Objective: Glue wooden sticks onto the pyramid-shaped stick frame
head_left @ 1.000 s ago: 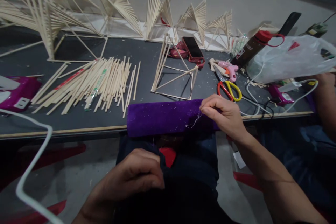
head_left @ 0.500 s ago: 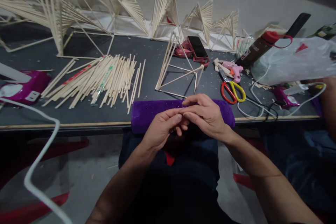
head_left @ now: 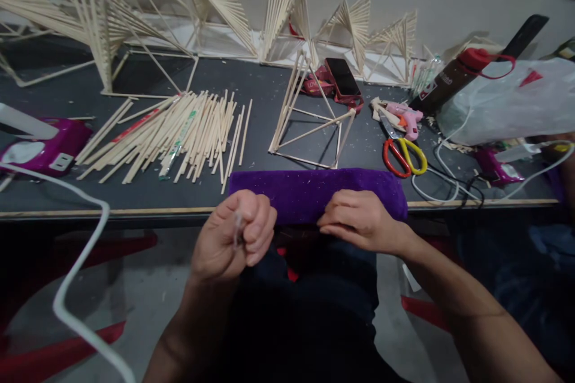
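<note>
My left hand [head_left: 238, 233] is closed in front of the table edge, left of the purple cloth's middle, with a small whitish, stringy bit between thumb and fingers, too blurred to name. Fingers bent together, my right hand [head_left: 359, 219] is over the front of the rolled purple cloth [head_left: 305, 191]; anything in it is hidden. Behind the cloth stands a small open frame of wooden sticks [head_left: 309, 125]. A pile of loose sticks [head_left: 193, 137] lies to its left.
Red-and-yellow scissors [head_left: 404, 157], a pink glue gun [head_left: 406, 116] and a phone [head_left: 342, 78] lie right of the frame. Twisted stick models [head_left: 231, 6] line the wall. White cables run past purple power blocks [head_left: 67, 146]. A bottle [head_left: 453, 81] leans against a plastic bag [head_left: 507, 102].
My hands, together over the cloth before, have come apart. The left moved left and down, now closed on a whitish bit; the right moved slightly down, its fingers curled. The view shifted slightly.
</note>
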The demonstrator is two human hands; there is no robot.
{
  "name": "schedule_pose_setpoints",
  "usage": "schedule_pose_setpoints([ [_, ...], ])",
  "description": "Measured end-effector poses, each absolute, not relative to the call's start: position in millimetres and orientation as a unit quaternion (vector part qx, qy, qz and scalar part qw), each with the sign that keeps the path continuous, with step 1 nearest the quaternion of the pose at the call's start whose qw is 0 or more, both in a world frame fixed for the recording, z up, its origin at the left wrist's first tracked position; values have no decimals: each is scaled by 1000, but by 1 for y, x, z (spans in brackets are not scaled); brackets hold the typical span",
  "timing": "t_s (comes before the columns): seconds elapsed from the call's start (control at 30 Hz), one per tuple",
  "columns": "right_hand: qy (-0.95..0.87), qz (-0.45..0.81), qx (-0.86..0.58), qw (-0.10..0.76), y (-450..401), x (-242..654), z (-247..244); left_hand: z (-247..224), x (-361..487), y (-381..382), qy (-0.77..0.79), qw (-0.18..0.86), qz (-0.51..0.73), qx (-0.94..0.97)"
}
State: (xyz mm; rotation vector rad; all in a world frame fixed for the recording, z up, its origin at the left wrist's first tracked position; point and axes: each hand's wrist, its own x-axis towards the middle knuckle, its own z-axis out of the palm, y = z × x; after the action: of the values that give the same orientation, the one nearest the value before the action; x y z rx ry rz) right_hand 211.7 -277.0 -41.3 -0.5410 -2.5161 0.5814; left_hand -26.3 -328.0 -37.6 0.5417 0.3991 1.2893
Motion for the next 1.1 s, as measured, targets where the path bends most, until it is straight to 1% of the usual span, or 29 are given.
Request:
schedule_pose_setpoints([
  [0.1, -947, 179, -183, 191, -297, 219, -38, -39, -30, -325, 208, 719, 632, 198],
  [0.17, -960, 168, -156, 161, -310, 219, -34, -44, -24, -324, 260, 684, 641, 233],
  [0.23, -965, 165, -130, 156, -319, 214, -29, -50, -12, -325, 307, 666, 607, 306],
  [0.33, -951, 194, -116, 214, -323, 201, -16, -55, 10, -329, 307, 684, 514, 417],
  [0.4, -929, 243, -100, 261, -321, 194, -6, -56, 20, -330, 282, 686, 464, 484],
  [0.47, -910, 291, -89, 282, -316, 193, 5, -56, 23, -330, 291, 683, 416, 525],
  [0.57, -886, 337, -125, 295, -305, 206, 16, -59, 13, -331, 337, 711, 329, 522],
  [0.67, -842, 366, -210, 335, -290, 229, 12, -64, -11, -344, 319, 769, 265, 486],
  [0.73, -815, 363, -276, 357, -280, 239, 0, -66, -26, -359, 267, 794, 272, 474],
  [0.83, -799, 350, -331, 360, -273, 240, -21, -66, -32, -376, 219, 797, 390, 407],
  [0.87, -801, 347, -331, 358, -273, 236, -25, -66, -30, -376, 229, 798, 425, 361],
  [0.97, -821, 330, -308, 350, -276, 219, -30, -68, -15, -363, 300, 800, 474, 213],
  [1.1, -860, 269, -292, 320, -280, 202, -32, -75, 2, -338, 308, 810, 492, 85],
])
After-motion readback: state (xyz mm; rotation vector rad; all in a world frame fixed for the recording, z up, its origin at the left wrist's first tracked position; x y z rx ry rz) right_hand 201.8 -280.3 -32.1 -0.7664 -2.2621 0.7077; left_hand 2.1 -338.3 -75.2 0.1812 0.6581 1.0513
